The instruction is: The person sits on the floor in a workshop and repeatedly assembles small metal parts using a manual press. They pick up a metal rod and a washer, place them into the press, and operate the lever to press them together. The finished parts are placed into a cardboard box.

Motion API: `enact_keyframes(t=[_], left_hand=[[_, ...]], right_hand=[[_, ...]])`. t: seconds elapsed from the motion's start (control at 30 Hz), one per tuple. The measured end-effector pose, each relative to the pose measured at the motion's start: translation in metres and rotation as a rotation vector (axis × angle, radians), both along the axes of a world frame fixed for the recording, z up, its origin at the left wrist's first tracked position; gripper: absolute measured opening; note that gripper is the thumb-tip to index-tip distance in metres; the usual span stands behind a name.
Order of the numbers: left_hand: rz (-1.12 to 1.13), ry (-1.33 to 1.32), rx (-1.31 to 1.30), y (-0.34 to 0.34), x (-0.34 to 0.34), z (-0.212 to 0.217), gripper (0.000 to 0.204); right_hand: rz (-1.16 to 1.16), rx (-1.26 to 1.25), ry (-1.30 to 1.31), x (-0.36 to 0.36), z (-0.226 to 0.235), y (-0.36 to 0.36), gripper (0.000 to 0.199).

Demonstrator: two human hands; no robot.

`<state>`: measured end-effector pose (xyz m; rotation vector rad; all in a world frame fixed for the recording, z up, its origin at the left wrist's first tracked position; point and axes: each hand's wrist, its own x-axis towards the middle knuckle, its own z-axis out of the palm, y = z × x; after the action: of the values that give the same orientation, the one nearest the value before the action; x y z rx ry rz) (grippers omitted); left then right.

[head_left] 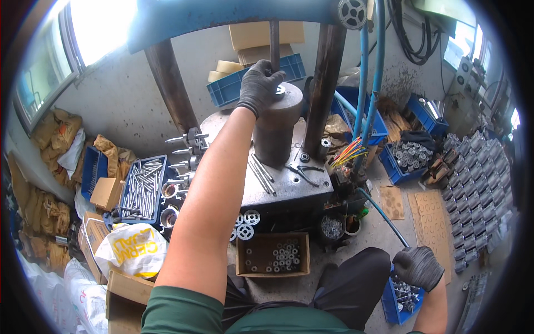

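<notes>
My left hand (260, 84), in a dark grey glove, reaches up to the top of a thick steel cylinder (273, 131). Its fingers are curled at the lower end of an upright rod (275, 42) and hide what they grip. Beside them a small spoked metal wheel (280, 89) lies flat on the cylinder's top. At the lower right my right hand (418, 268), gloved too, is closed round the end of a long lever (384, 216). Pliers (303, 173) and several thin steel shafts (261, 173) lie on the press table (283, 192).
Dark press columns (329, 72) flank the cylinder. Left stands a blue crate (165, 167) of shafts; below, a cardboard box (272, 274) holds small rings. A blue bin (397, 317) of parts is by my right hand. Stacked metal cylinders (484, 189) fill the right side.
</notes>
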<state>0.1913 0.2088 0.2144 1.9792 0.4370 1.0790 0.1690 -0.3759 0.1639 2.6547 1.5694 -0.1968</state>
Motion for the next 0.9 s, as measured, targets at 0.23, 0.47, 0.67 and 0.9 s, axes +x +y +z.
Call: enact_keyframes(t=[0.23,0.47,0.67,0.9], left_hand=[[-0.215,-0.237,-0.184,0.026,0.009,-0.013,0.027],[-0.230,-0.191,-0.171,0.023,0.010,-0.014,0.028],[-0.218,-0.073,-0.109,0.029,0.011,-0.013,0.032],[-0.247,-0.091,-0.124,0.029,0.011,-0.014,0.034]], right_hand=[[-0.051,0.097,0.010,-0.006,0.000,0.007,0.014],[-0.067,0.076,-0.011,-0.007,-0.001,0.006,0.016],[-0.005,0.147,0.000,-0.004,0.005,0.008,0.011],[0.005,0.192,0.029,0.006,0.013,0.009,0.020]])
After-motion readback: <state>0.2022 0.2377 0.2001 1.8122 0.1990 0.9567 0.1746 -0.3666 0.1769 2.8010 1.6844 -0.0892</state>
